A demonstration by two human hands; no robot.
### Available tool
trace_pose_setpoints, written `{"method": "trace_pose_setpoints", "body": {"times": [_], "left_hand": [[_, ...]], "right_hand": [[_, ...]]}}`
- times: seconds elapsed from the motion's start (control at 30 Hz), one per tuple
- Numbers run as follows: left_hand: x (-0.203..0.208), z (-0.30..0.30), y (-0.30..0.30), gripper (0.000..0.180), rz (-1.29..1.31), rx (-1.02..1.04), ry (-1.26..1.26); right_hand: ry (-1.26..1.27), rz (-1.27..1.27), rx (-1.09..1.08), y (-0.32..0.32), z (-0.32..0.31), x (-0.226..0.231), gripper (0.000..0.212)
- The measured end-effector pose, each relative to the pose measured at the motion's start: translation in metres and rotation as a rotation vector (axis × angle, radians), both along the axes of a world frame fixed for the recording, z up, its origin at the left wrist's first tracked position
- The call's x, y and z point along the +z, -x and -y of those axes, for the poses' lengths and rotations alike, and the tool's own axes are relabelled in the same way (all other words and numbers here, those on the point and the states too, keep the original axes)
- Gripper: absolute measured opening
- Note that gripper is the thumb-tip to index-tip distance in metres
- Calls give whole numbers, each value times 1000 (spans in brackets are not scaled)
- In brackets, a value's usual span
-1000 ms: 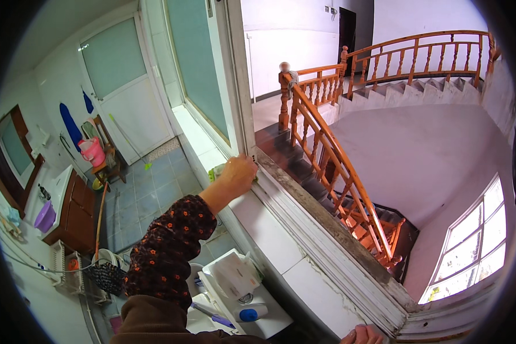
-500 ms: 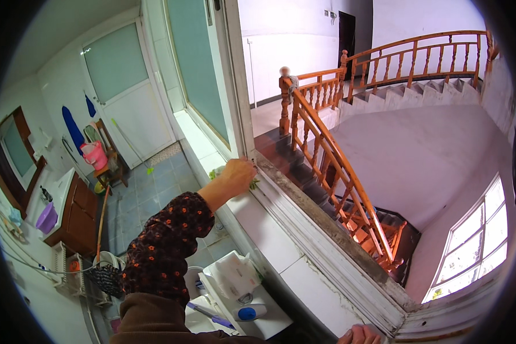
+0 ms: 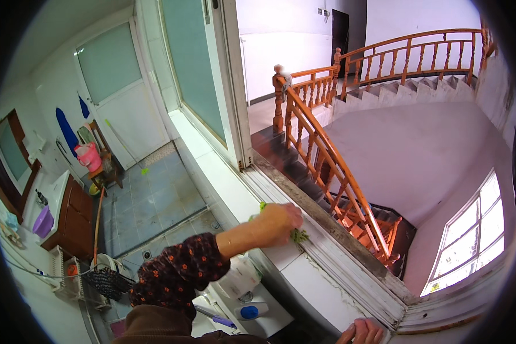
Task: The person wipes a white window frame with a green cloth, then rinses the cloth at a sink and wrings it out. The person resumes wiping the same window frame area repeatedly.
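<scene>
Cloth [image 3: 297, 234], one, green and crumpled, sits clamped under left hand [image 3: 278, 221] on white sill [image 3: 327, 261]; right hand [image 3: 361, 332] grip state indeterminate.

White walls, orange wooden stair railing [image 3: 327, 155], grey tiled floor [image 3: 149, 200] — frosted door [image 3: 117, 97], bright daylit window [image 3: 470, 235].

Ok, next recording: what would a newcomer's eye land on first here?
The left hand, mid-frame, presses a green cloth onto the white window ledge. Beyond the ledge an orange wooden stair railing drops away. The right hand rests on the ledge at the bottom edge.
</scene>
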State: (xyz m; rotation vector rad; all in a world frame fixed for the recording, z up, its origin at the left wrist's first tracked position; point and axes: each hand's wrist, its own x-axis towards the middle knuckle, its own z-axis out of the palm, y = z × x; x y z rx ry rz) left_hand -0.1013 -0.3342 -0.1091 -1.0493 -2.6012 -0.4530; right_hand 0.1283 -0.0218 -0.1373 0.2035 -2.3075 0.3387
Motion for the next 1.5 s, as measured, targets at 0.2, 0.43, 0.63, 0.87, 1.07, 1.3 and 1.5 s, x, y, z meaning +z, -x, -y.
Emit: {"method": "trace_pose_setpoints", "body": {"times": [0.2, 0.43, 0.63, 0.87, 1.07, 1.3, 1.5], "left_hand": [[1, 95, 45, 12, -132, 498, 274], [5, -35, -16, 16, 30, 15, 106], [14, -143, -68, 22, 141, -384, 66], [11, -39, -15, 21, -22, -108, 145], [14, -82, -30, 10, 51, -178, 195], [11, -261, -91, 14, 109, -684, 176], [19, -298, -101, 17, 188, -654, 188]], "right_hand": [[-31, 23, 23, -1, 0, 4, 13], [31, 24, 13, 3, -2, -13, 14], [42, 74, 62, -3, -5, -6, 20], [55, 20, 41, -9, -16, -18, 21], [62, -26, 59, -11, -15, -26, 25], [94, -82, 162, -14, -18, -19, 21], [89, -51, 192, -17, -18, -20, 21]]}}
